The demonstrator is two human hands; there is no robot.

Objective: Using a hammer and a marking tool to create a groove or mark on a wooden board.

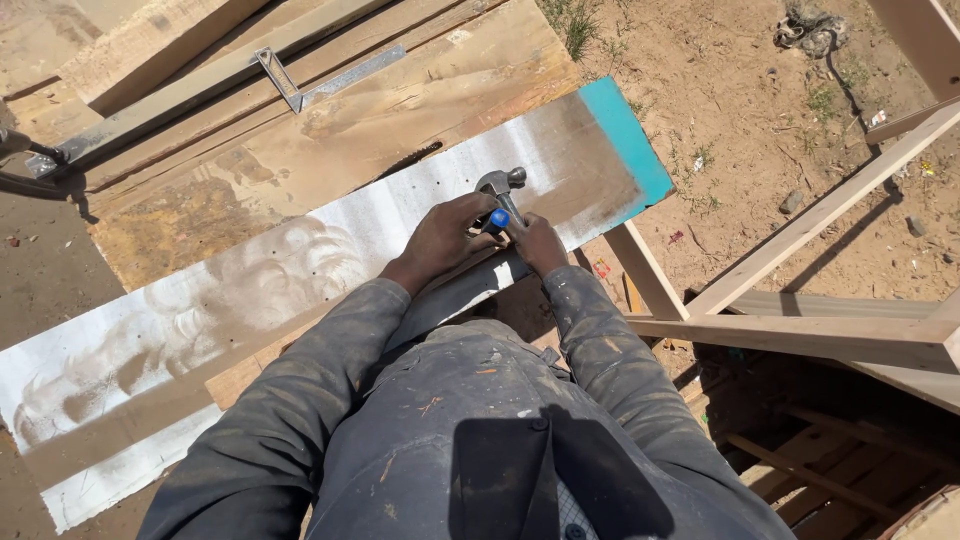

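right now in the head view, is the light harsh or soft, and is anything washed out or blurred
Head view: harsh sun with hard-edged shadows; the white-painted board glares near washed out; the hammer held by the left hand and right hand is sharp; the jacket front lies in deep shadow.

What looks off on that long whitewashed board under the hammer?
The long white-painted wooden board is worn: its paint is rubbed away in swirls and bare brown patches, and only the far end is teal. Both hands grip the steel claw hammer over it. Nothing spilled.
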